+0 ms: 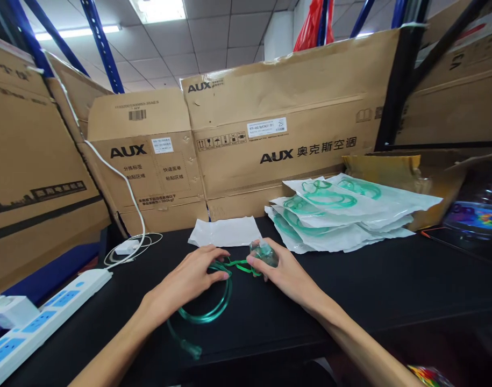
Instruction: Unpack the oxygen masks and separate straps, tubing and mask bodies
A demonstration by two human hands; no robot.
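My right hand (pixel 280 266) grips a clear green oxygen mask (pixel 265 252) just above the black tabletop. A bright green strap (pixel 241 264) runs from the mask toward my left hand (pixel 197 274). That hand is closed on a coil of green tubing (pixel 213 317), whose loops hang below its fingers onto the table. The tubing's end connector (pixel 193 350) lies nearer the front edge. Just beyond my hands is a flat white pouch (pixel 225 231).
Several white packets (pixel 338 215) with green tubing inside are stacked at right. A white power strip (pixel 48 322) and a cable (pixel 127 183) are at left. Cardboard boxes (pixel 229 177) wall the back, and a bottle (pixel 477 209) stands at far right.
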